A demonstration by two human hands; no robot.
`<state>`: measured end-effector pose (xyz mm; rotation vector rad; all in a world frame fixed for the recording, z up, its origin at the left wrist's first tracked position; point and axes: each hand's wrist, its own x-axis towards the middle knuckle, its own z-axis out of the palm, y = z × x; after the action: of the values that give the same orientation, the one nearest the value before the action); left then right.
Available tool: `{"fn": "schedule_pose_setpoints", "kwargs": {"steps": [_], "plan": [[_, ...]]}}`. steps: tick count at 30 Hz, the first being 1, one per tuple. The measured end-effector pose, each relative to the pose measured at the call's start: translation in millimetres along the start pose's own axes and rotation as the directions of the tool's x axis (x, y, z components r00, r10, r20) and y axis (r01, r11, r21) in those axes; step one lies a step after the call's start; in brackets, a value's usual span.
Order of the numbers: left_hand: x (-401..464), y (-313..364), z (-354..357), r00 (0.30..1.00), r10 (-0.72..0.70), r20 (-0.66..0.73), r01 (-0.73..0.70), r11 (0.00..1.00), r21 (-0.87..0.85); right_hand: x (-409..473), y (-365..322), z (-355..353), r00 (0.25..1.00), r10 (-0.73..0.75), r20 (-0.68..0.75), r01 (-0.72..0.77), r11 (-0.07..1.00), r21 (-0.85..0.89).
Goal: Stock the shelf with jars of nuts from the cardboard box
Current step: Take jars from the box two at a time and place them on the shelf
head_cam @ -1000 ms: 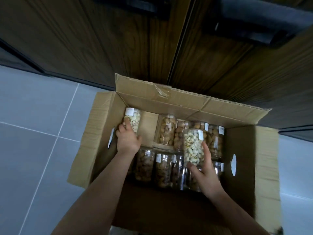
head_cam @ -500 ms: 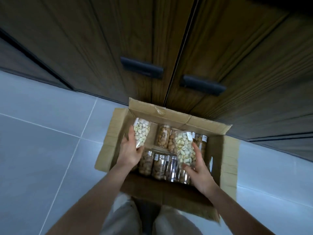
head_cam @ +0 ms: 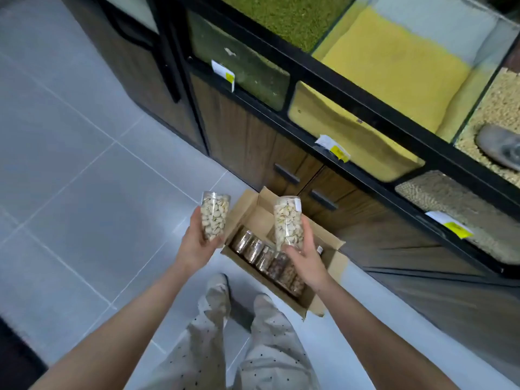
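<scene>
My left hand [head_cam: 197,243] grips a clear jar of pistachios [head_cam: 214,214], held upright above the floor left of the box. A second pistachio jar [head_cam: 289,222] stands in my right hand [head_cam: 305,256], raised over the open cardboard box [head_cam: 332,258]. The box sits on the floor against the cabinet and holds a row of several jars of darker nuts [head_cam: 270,258] along its near side. Its far side looks bare.
Dark wooden cabinet doors [head_cam: 253,136] with black handles stand behind the box. Above them run glass-fronted bins of green [head_cam: 247,68], yellow [head_cam: 394,66] and beige grain [head_cam: 501,108] with price tags. Grey tiled floor [head_cam: 84,178] spreads to the left. My legs [head_cam: 239,347] are below.
Both hands have lifted their pistachio jars out of the box and well above it. The view has risen and pulled back, bringing the grain bins into sight.
</scene>
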<state>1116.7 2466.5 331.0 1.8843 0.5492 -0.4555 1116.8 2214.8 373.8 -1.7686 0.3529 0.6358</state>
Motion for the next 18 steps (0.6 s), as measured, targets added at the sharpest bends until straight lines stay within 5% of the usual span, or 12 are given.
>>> {"fn": "schedule_pose_setpoints", "kwargs": {"steps": [11, 18], "plan": [[-151, 15, -19, 0.935, -0.094, -0.343, -0.018, 0.95, -0.31, -45, -76, 14, 0.879, -0.084, 0.47, 0.234, 0.934, -0.27], [-262, -6, 0, 0.737, -0.199, -0.646, -0.153, 0.881, -0.447, -95, -99, 59, 0.658, -0.078, 0.749, 0.438, 0.849, -0.296]]}}
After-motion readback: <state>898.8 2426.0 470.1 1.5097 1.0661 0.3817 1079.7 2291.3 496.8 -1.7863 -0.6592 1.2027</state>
